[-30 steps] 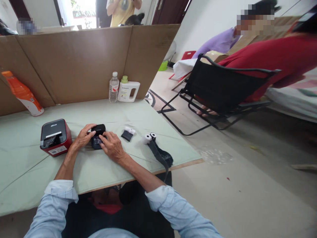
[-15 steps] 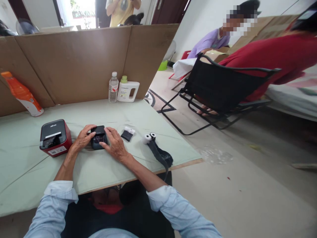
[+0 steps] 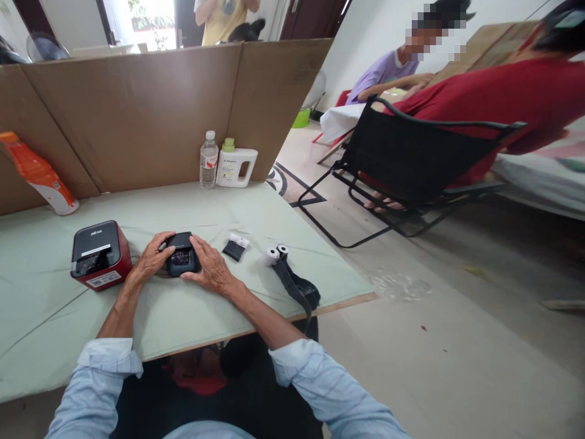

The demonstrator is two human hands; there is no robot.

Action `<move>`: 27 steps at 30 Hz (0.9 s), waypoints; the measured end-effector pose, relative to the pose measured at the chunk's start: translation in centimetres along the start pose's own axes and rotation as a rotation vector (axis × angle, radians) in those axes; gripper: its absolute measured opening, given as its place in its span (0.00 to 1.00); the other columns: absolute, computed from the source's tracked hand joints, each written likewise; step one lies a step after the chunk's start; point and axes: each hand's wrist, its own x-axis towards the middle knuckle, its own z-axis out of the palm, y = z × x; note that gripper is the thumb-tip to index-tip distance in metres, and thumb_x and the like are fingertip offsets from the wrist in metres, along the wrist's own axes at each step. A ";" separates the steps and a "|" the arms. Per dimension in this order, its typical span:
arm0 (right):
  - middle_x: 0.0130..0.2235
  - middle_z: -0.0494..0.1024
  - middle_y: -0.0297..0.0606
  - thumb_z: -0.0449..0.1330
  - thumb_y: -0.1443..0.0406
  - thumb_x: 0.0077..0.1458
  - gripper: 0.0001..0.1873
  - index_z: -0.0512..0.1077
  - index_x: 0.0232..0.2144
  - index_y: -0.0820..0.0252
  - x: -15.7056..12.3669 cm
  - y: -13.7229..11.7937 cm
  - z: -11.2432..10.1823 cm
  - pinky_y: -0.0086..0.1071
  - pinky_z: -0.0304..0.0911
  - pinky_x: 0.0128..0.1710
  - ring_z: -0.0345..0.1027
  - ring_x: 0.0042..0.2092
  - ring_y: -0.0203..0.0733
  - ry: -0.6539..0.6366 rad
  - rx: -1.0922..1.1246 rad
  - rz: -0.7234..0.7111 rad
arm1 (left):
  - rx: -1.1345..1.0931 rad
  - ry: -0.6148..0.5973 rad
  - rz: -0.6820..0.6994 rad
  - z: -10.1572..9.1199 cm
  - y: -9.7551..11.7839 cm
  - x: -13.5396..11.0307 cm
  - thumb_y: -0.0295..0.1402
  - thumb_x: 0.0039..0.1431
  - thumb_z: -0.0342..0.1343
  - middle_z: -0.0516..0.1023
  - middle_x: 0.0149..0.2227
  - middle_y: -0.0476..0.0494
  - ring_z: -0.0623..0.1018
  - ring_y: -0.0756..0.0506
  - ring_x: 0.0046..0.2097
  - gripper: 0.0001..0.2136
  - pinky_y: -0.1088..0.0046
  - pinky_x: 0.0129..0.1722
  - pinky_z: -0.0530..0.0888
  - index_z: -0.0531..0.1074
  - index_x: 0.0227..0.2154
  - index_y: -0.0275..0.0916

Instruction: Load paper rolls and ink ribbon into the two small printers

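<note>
A small black box-shaped device (image 3: pixel 183 261) with a glossy dark window on its front rests on the table, held from both sides. My left hand (image 3: pixel 153 257) grips its left edge, thumb near the top front. Round the right side curl the fingers of my right hand (image 3: pixel 209 265), the thumb below the window. What kind of device it is, I cannot tell. Left of my left hand stands a red and black box-shaped machine (image 3: pixel 101 255), perhaps a printer. To the right lie a small black packet (image 3: pixel 235 247) and two white rolls (image 3: pixel 273 255) beside a black strap (image 3: pixel 301 291).
Against the cardboard screen (image 3: pixel 150 116) stand an orange bottle (image 3: pixel 41 174), a clear water bottle (image 3: pixel 209 161) and a white jug (image 3: pixel 235 167). A black folding chair (image 3: pixel 425 152) holds a person in red (image 3: pixel 493 110). The table's wooden edge (image 3: pixel 347 303) is close to my right arm.
My right thumb has slid down and left, away from the window, and the right fingers have shifted slightly on the device. The device stays in place. The person in purple has moved an arm.
</note>
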 end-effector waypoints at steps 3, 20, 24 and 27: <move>0.73 0.58 0.62 0.72 0.47 0.54 0.59 0.49 0.76 0.60 0.0 0.1 0.0 0.58 0.64 0.65 0.56 0.73 0.63 0.011 -0.011 -0.003 | -0.016 0.004 -0.011 0.1 -0.1 0.1 0.43 0.61 0.60 0.76 0.60 0.36 0.74 0.36 0.63 0.23 0.54 0.67 0.69 0.76 0.57 0.41; 0.72 0.61 0.66 0.72 0.46 0.53 0.62 0.46 0.76 0.66 -0.2 0.1 0.4 0.57 0.63 0.66 0.60 0.71 0.64 0.030 -0.005 0.012 | -0.106 0.037 -0.114 0.7 -0.7 0.4 0.45 0.59 0.61 0.74 0.65 0.35 0.72 0.34 0.66 0.28 0.53 0.69 0.67 0.74 0.60 0.40; 0.71 0.62 0.65 0.73 0.48 0.53 0.62 0.46 0.76 0.64 -0.2 0.1 0.3 0.57 0.62 0.66 0.61 0.70 0.64 0.034 0.013 0.008 | -0.118 0.042 -0.142 0.5 -0.9 0.5 0.46 0.60 0.60 0.74 0.66 0.36 0.73 0.35 0.66 0.29 0.53 0.68 0.69 0.73 0.62 0.40; 0.71 0.62 0.64 0.73 0.49 0.53 0.61 0.46 0.76 0.63 -0.2 0.0 0.1 0.57 0.62 0.66 0.61 0.71 0.64 0.034 0.018 0.000 | -0.130 0.056 -0.158 0.3 -0.8 0.6 0.46 0.61 0.60 0.75 0.65 0.37 0.74 0.35 0.66 0.28 0.53 0.67 0.71 0.73 0.62 0.40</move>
